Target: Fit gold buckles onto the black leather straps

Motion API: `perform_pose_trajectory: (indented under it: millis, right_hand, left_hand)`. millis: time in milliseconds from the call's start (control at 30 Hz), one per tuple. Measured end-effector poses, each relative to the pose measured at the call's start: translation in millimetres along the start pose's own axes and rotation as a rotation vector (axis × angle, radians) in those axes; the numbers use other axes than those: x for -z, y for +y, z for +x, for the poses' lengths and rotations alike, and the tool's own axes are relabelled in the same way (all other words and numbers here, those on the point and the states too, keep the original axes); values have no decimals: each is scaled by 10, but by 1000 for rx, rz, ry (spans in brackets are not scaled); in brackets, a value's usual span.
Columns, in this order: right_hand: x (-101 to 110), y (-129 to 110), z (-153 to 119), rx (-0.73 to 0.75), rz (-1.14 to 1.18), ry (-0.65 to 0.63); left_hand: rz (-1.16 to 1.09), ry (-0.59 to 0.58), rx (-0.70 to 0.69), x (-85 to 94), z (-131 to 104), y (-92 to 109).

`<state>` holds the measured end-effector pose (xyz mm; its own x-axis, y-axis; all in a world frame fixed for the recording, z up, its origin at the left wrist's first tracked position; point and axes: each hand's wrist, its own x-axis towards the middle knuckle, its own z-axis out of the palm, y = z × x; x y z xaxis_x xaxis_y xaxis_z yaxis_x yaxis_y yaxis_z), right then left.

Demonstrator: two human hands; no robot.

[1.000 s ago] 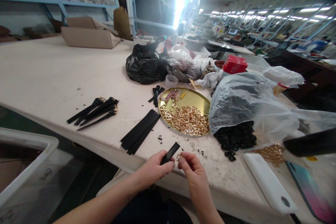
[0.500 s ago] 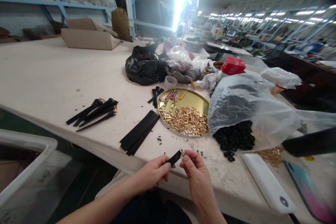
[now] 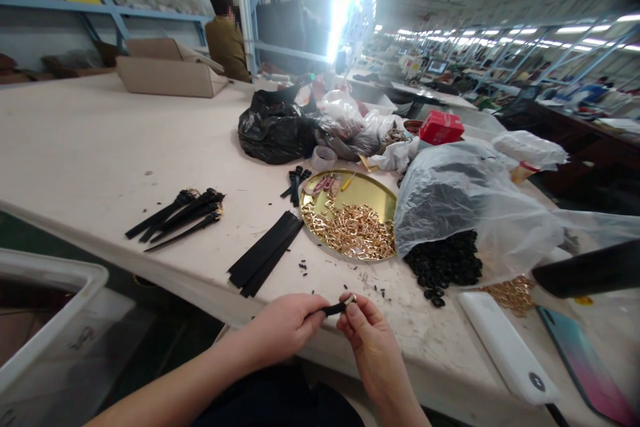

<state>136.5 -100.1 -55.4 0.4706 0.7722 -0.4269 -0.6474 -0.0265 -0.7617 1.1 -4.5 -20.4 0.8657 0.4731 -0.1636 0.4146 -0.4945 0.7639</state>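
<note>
Between my two hands, at the table's front edge, is a short black strap (image 3: 334,309). My left hand (image 3: 285,325) is closed around one end of it. At the other end, my right hand (image 3: 367,333) pinches a small gold buckle (image 3: 351,299) where it meets the strap. Just beyond lies a stack of flat black straps (image 3: 265,250). A round gold tray (image 3: 383,197) holds a heap of loose gold buckles (image 3: 357,230) and a few small tools. To the left, several black straps with gold buckles (image 3: 177,213) lie bundled.
Right of the tray, a clear plastic bag (image 3: 450,180) spills black rings (image 3: 443,263). A white power bank (image 3: 505,347) and a phone (image 3: 585,360) lie at the right. Behind are a black bag (image 3: 277,127), a red box (image 3: 441,127) and a carton (image 3: 167,77). A person (image 3: 227,40) sits beyond.
The strap has turned from slanting up to nearly level, seen more edge-on. My left hand has rolled over it, back of the hand up, and my right fingers have shifted slightly lower.
</note>
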Motion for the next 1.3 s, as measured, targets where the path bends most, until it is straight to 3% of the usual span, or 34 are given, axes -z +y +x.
perform_pose_trajectory:
  millis: [167, 267, 400, 467, 567, 700, 800, 900, 1067, 1300]
  right_hand:
    - [24, -46, -6, -121, 27, -82]
    - [55, -37, -5, -37, -26, -95]
    - [100, 9, 2, 192, -213, -44]
    - [111, 29, 8, 227, -297, -62]
    - [96, 44, 22, 187, -305, -79]
    - [28, 31, 49, 92, -132, -40]
    - [-14, 19, 65, 18, -11, -15]
    - [-16, 47, 69, 19, -71, -15]
    - [-9, 84, 73, 81, -229, -24]
    - [-9, 109, 118, 134, -224, -14]
  left_hand:
    - [401, 8, -92, -11, 3, -52]
    - [482, 9, -125, -14, 0, -62]
    - [333, 20, -126, -23, -1, -47]
    - [238, 39, -106, -34, 1, -42]
    - [99, 65, -59, -72, 7, -48]
    - [-89, 83, -51, -145, 19, -76]
    - [-129, 142, -55, -154, 28, -89]
    - [-146, 169, -56, -126, 45, -77]
    - [-202, 117, -27, -123, 92, -42]
    - [-576, -14, 213, -133, 124, 21]
